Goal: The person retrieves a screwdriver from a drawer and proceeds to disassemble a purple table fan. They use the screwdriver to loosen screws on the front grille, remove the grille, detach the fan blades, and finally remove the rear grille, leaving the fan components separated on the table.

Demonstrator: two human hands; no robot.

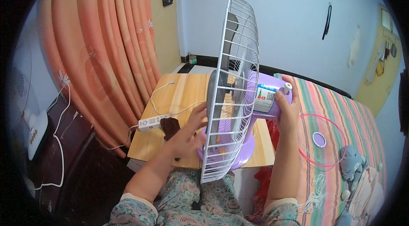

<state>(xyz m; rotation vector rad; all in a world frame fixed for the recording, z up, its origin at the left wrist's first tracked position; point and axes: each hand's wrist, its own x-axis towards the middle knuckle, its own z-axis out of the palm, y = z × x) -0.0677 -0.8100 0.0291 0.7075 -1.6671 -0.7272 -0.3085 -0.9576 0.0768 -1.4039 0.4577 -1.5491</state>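
Note:
A table fan [233, 98] stands side-on in front of me, with a white wire cage, dark grey blades [216, 94] and a purple motor housing [272, 83]. My right hand [287, 106] is wrapped round the back of the housing, beside its white knob [288, 86]. At the blade side is my left hand [191, 130], its fingers apart and nothing held in it. Whether its fingertips touch the blades or cage rim, I cannot tell. The purple base [243, 155], partly hidden by the cage, rests on a wooden tabletop [183, 87].
A white power strip [151, 123] and a dark brown cloth [171, 128] lie on the tabletop's left. On the striped bed [336, 102] at right are a round pink-rimmed grille [344, 138] with a purple centre disc [319, 139], white cord [315, 196] and clothes [353, 162]. Orange curtains [98, 47] hang at left.

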